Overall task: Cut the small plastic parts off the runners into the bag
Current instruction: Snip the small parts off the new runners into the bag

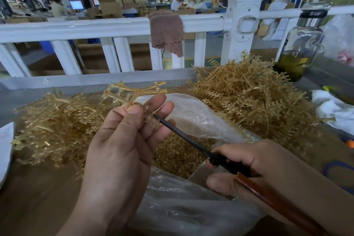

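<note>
Scissors [188, 138] with black blades and a red-brown handle reach over the clear plastic bag [203, 119], their tips touching a yellowish runner [134, 92] held above the bag's far left rim. The right hand [258, 165] is over the bag's right side with its fingers and thumb curled round the scissor handles; the blades lie nearly together, and whether they are fully closed cannot be told. The left hand [118, 140] is over the bag's left edge, palm toward the camera, thumb and curled fingers pinching the runner's stem so that its branches stick up and away, some small parts still on them. Inside the bag lies a heap of loose small parts [172, 154] of the same yellowish plastic.

Left of the bag, a low spread of runners [53, 120] covers the brown table [28, 197]. Behind the bag to the right, a taller pile of runners [249, 97] rises. Beyond the bag runs a white railing [95, 27] with a brown cloth [166, 30] draped over its top bar. Far right of the bag stands a glass bottle [300, 44] with yellow-green liquid at its bottom, and nearer, a crumpled white rag [333, 109]. At the far left of the bag, a white sheet of paper [5, 140] shows at the edge.
</note>
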